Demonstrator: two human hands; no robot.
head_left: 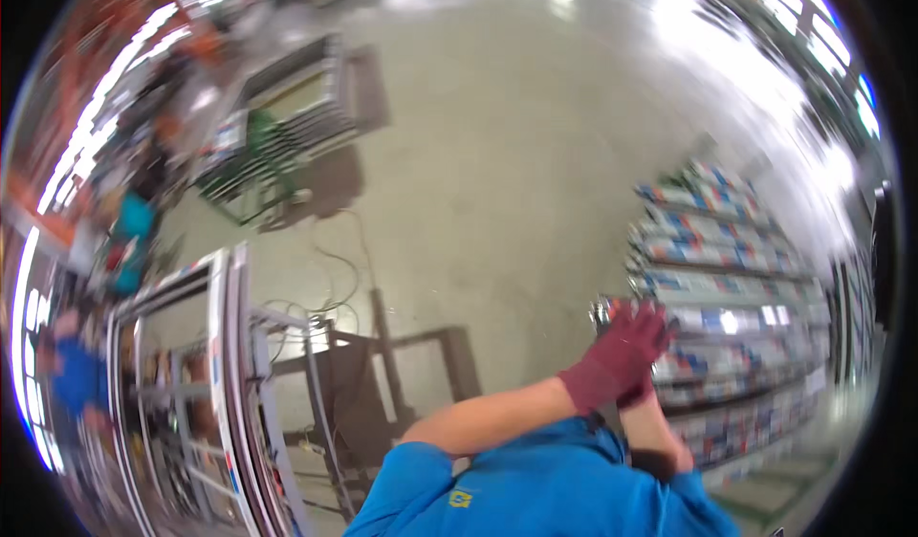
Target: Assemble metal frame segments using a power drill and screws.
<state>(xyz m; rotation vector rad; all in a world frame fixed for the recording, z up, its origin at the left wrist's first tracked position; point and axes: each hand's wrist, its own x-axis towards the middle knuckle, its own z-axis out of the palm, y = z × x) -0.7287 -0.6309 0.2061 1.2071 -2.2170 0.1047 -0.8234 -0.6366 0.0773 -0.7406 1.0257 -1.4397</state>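
Observation:
Both my hands wear maroon work gloves and are close together, right of centre. My left hand [622,353] reaches across my body and covers most of my right hand [639,395]. Motion smears the left fingers, and the right fingers are hidden behind the left hand. Just past them lies a stack of long silvery metal profiles [727,319] with red and blue marked film. The left fingertips overlap the near-left end of one profile in the picture; whether they touch it I cannot tell.
At lower left stand upright white and grey window frames [222,346] on a rack, with cables [354,264] on the floor beside it. Farther off, a green stand [253,178] bears more frames. A person in blue [81,374] is at the far left.

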